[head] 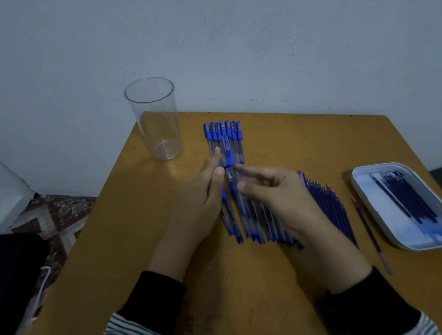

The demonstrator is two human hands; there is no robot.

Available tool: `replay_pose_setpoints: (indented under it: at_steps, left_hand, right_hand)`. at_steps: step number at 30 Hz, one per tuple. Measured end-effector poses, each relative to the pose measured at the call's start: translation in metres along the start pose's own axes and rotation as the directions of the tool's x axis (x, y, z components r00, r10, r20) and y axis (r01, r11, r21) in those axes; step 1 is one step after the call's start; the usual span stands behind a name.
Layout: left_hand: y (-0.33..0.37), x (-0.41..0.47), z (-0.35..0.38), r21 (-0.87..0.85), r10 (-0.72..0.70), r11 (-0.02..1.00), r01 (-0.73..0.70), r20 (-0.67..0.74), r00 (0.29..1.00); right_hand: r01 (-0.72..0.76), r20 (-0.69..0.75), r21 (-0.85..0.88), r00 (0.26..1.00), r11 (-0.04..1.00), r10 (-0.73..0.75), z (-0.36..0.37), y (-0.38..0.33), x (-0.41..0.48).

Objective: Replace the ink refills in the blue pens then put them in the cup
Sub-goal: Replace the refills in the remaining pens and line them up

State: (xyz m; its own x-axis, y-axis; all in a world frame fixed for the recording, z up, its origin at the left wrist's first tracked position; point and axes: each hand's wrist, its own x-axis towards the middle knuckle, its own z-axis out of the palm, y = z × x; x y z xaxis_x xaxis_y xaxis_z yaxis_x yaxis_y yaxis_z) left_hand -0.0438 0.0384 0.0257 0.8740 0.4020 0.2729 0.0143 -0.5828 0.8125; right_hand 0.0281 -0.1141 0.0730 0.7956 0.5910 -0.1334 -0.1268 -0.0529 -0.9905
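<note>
One blue pen (230, 158) is lifted just above the table between my two hands. My right hand (275, 197) pinches it between thumb and forefinger. My left hand (204, 196) has straight fingers, and its fingertips touch the pen's left side. Behind the hands lies a row of blue pens (223, 134) with their caps pointing away. A second row of pens (248, 224) lies partly under my hands. A fan of loose blue refills (328, 204) lies under my right wrist. The clear plastic cup (153, 114) stands empty at the table's back left corner.
A white tray (359, 179) at the right holds several dark refills and a blue pen part. A single refill (370, 230) lies between the tray and the fan. The yellow-brown table (228, 290) meets the wall at the back; its left edge drops to the floor.
</note>
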Motion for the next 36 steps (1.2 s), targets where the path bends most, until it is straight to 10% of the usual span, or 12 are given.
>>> replay_pose_setpoints:
  at_steps: [8, 16, 36]
  left_hand:
    - [0.023, -0.02, 0.002, -0.267, -0.03, 0.964, -0.004, -0.124, 0.992]
    - [0.047, -0.038, -0.002, -0.741, -0.186, 0.662, 0.112, -0.018, 0.982]
    - [0.036, -0.105, 0.008, -0.478, -0.071, 0.873, 0.099, 0.075, 0.995]
  right_hand:
    - [0.117, -0.041, 0.009, 0.992, 0.993, -0.116, 0.019, 0.018, -0.04]
    - [0.207, -0.046, 0.149, 0.978, 0.967, -0.202, 0.017, 0.03, -0.067]
    - [0.381, -0.241, -0.007, 0.897, 0.924, -0.372, 0.003, 0.058, -0.087]
